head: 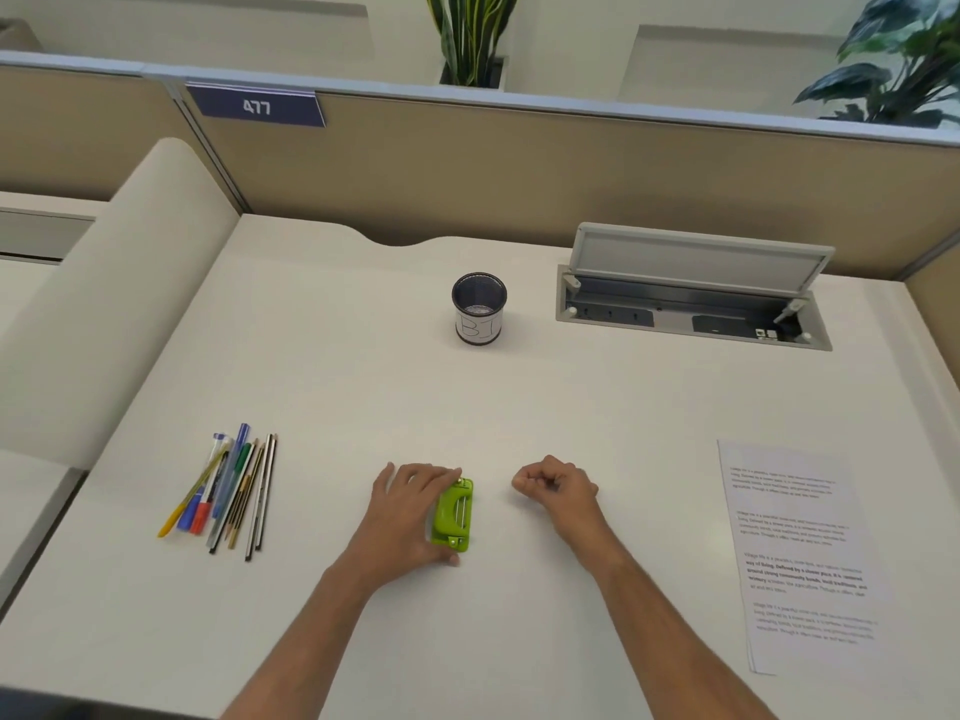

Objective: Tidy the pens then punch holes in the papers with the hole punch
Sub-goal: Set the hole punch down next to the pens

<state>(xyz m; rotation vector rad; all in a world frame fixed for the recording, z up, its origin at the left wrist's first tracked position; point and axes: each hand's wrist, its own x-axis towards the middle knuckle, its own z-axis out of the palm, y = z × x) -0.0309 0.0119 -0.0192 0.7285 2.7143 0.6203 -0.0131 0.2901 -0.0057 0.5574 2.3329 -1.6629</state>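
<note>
A green hole punch (454,516) lies on the white desk (519,407) near its front middle. My left hand (408,511) wraps around its left side, fingers over the top end and thumb at the bottom end. To the right, apart from the punch, my right hand (556,485) rests on the desk as a loose fist holding nothing. A bundle of several pens and pencils (228,491) lies loose on the left. An empty dark mesh pen cup (479,309) with a white label stands at the middle back. Printed papers (800,553) lie stacked on the right.
An open cable hatch (691,298) with a raised lid is set into the desk at the back right. A beige partition (519,168) bounds the far edge. A curved divider (119,298) runs along the left side.
</note>
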